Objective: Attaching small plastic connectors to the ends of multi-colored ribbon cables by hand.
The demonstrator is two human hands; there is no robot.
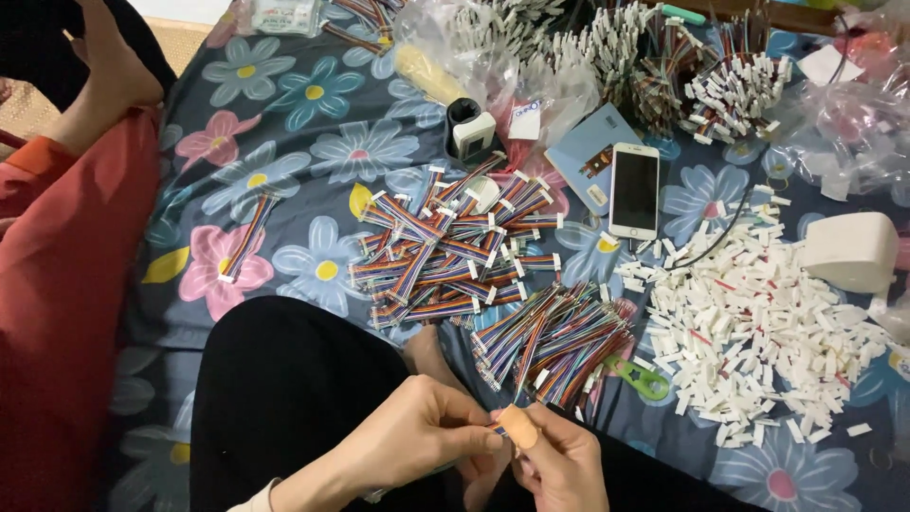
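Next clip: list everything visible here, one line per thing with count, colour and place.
floral sheet: one, dark blue with pink and blue flowers, under everything
finished cable pile: many, rainbow wires with white plugs, centre
loose cable bundle: many, rainbow, below the centre pile
single cable: one, rainbow, left on the sheet
white connector housings: large heap, right
smartphone: one, white, screen dark, above the housings
green tool: one, beside the loose bundle
white box: one, far right
plastic bags: several, clear, top
left hand: pinching a small part, partly hidden
right hand: bandaged thumb, touching the same part
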